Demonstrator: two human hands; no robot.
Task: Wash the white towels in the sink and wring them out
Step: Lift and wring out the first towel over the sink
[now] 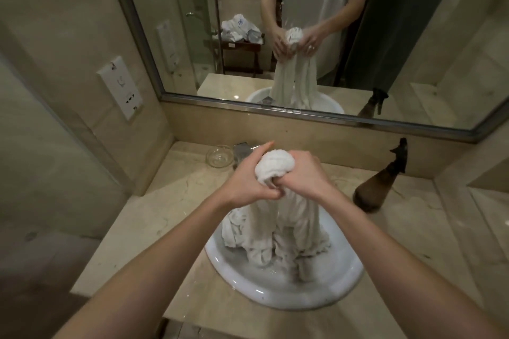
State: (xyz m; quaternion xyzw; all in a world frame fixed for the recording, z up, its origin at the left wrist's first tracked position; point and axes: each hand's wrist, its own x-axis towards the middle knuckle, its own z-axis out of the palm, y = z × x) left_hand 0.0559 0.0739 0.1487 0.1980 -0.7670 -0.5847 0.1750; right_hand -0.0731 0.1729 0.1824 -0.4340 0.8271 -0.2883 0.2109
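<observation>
Two hands: the left hand (249,183) and the right hand (301,176) both clench the white towel (275,166) above the sink, knuckles meeting at the middle.
Grip: fingers of each hand curl tight round the cloth; the left index finger sticks out straight.
Towel top: a rounded, ribbed terry knob bulges up between the hands — thick, nubby loops.
Towel below: two limp, heavy folds hang from the fists down into the basin.
Sink (278,290): oval, glossy white porcelain, holding the crumpled wet towel heap (275,248) piled in its upper half.
Counter (154,217): veined beige marble, smooth, set round the basin.
Glass dish (219,156): clear, shallow, round — near the back wall, left of the hands.
Spray bottle (381,181): amber-brown cone with a black trigger head, on the counter to the right.
Mirror (303,36): metal-framed, reflecting the person, the gripped towel and the basin.
</observation>
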